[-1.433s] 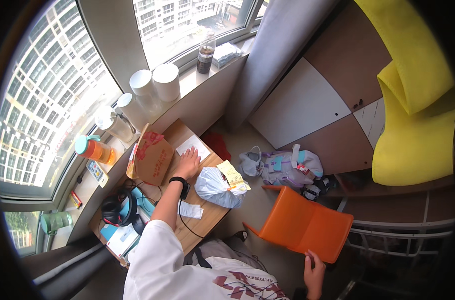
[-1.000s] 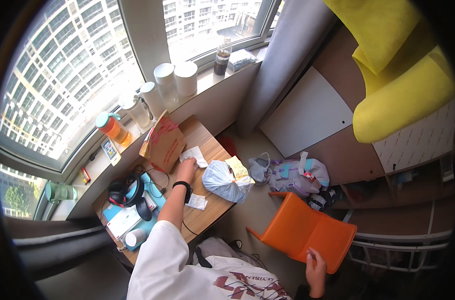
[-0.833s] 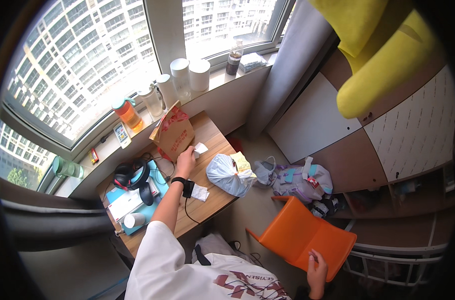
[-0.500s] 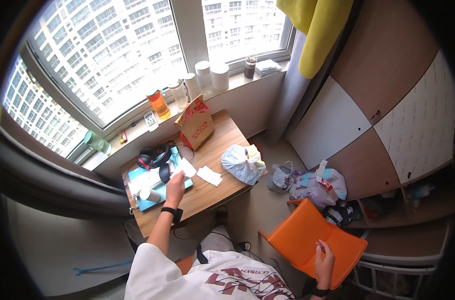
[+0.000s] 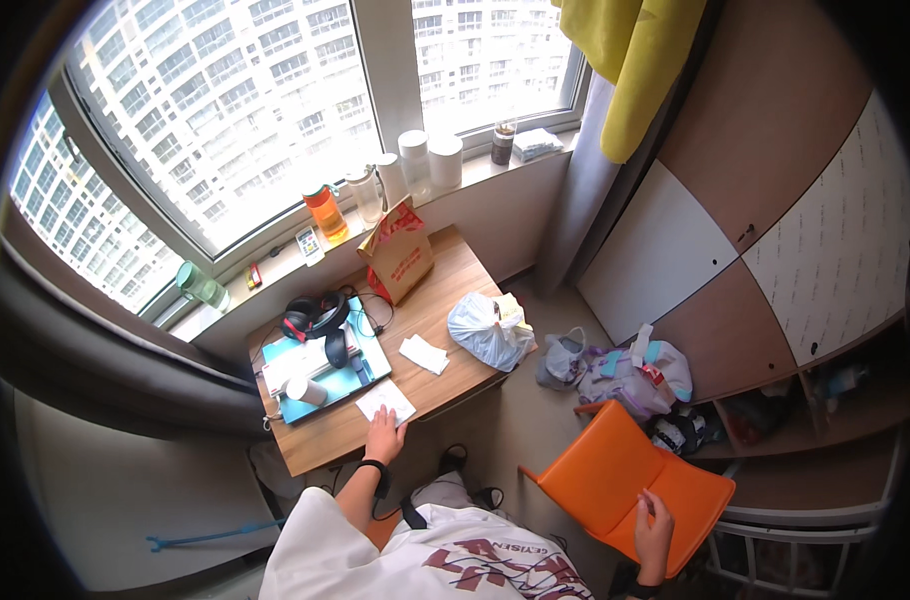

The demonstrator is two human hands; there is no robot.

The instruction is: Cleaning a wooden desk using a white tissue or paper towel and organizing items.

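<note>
My left hand (image 5: 384, 436) rests with its fingers stretched out on a white paper napkin (image 5: 390, 400), which lies flat at the front edge of the wooden desk (image 5: 320, 447). Just beyond it is a second, folded white napkin (image 5: 424, 354). Left of the hand, a light blue laptop or folder (image 5: 375, 362) carries papers, a white cylinder (image 5: 306, 390) and black headphones (image 5: 317, 318). Over the seat of an orange chair (image 5: 615, 470) hangs my right hand (image 5: 655, 530), fingers loosely bent and apart, with nothing visible in it.
A tied white plastic bag (image 5: 485, 330) sits on the desk's right end, a brown paper bag (image 5: 403, 262) at its back. Bottles and jars, including an orange bottle (image 5: 326, 214), line the windowsill. Bags (image 5: 630, 375) lie on the floor by the wardrobe (image 5: 745, 240).
My left hand has come back toward me from above the blue item, and the napkin it held now lies on the desk under its fingers. The right hand has barely moved.
</note>
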